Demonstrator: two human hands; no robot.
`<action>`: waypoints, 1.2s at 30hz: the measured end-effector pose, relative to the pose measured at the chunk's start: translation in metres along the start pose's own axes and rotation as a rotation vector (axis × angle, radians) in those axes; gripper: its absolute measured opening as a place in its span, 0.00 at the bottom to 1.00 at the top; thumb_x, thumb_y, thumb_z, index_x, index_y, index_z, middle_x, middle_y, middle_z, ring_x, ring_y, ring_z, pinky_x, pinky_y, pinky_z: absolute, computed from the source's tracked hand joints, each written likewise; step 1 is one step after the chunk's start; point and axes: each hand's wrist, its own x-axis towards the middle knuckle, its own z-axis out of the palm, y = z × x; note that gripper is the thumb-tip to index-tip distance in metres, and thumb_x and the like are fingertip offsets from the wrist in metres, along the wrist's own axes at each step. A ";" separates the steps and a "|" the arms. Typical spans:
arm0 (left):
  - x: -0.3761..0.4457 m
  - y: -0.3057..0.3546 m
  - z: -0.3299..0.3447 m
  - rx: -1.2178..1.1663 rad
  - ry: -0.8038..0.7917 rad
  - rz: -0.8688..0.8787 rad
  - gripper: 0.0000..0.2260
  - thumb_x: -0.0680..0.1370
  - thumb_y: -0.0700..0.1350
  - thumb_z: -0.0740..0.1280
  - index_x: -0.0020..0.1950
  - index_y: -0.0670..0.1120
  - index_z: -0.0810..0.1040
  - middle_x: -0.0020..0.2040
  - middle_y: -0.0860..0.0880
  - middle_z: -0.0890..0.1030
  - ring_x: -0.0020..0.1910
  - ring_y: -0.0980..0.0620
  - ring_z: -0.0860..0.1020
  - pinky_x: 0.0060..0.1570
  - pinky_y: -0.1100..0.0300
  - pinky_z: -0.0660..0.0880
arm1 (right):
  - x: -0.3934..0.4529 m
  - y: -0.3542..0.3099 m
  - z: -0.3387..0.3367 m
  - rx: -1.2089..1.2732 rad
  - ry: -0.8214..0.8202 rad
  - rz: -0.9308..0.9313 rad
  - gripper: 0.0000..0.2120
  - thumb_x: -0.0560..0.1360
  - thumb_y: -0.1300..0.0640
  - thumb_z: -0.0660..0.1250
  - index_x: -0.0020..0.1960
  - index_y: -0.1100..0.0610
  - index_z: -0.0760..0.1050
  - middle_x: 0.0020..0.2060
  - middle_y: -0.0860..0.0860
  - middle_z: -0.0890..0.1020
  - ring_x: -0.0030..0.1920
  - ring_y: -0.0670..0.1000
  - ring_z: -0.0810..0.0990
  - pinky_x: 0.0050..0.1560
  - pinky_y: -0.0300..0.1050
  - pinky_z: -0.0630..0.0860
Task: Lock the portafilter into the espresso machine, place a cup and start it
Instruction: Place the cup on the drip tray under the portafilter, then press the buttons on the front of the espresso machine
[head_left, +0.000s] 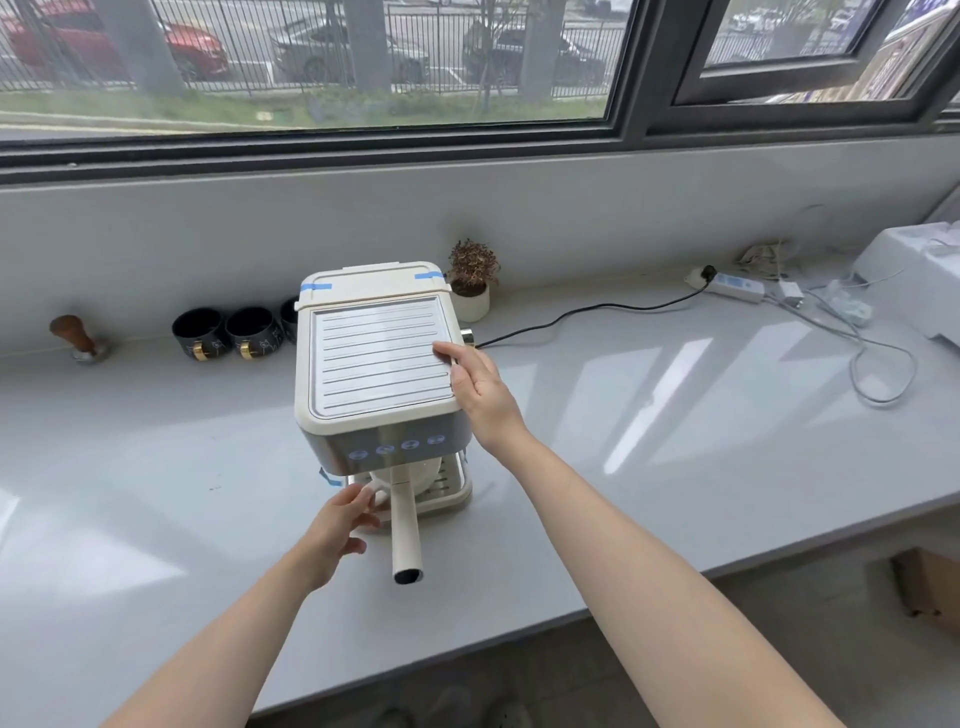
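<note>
A cream espresso machine (379, 358) stands on the grey counter (649, 415) under the window. Its portafilter sits in the group head, and the cream handle (406, 535) points straight toward me. A white cup (423, 475) rests on the drip tray beneath it, partly hidden by the machine's front. My left hand (337, 525) pinches the cup's handle at the tray's left side. My right hand (478, 384) grips the machine's top right edge, thumb on the ribbed lid. Several lit touch buttons (396, 447) line the front panel.
Black mugs with gold handles (228, 332) and a wooden tamper (78, 338) stand at the back left. A small potted plant (471, 286) is behind the machine. A power strip (727, 283), loose cables and a white box (914, 280) lie at the right.
</note>
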 end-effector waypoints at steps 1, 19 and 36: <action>0.002 0.002 0.000 0.031 0.006 -0.001 0.09 0.82 0.48 0.59 0.47 0.46 0.75 0.45 0.48 0.78 0.41 0.49 0.76 0.29 0.59 0.64 | 0.000 0.000 0.000 -0.002 -0.002 0.001 0.17 0.82 0.54 0.53 0.67 0.46 0.71 0.69 0.49 0.70 0.68 0.47 0.69 0.67 0.43 0.65; -0.028 0.046 -0.006 0.019 0.545 0.314 0.09 0.80 0.47 0.57 0.46 0.51 0.76 0.50 0.44 0.81 0.42 0.50 0.78 0.32 0.56 0.74 | -0.003 0.004 0.002 -0.017 0.078 -0.041 0.16 0.82 0.54 0.53 0.64 0.44 0.75 0.66 0.46 0.73 0.66 0.46 0.72 0.66 0.45 0.68; -0.032 0.056 -0.008 0.572 0.446 1.032 0.42 0.61 0.37 0.81 0.66 0.51 0.59 0.75 0.38 0.58 0.63 0.40 0.74 0.48 0.61 0.75 | -0.031 0.048 0.036 -0.209 0.226 -0.374 0.36 0.65 0.45 0.76 0.65 0.42 0.59 0.70 0.56 0.65 0.65 0.57 0.72 0.59 0.42 0.74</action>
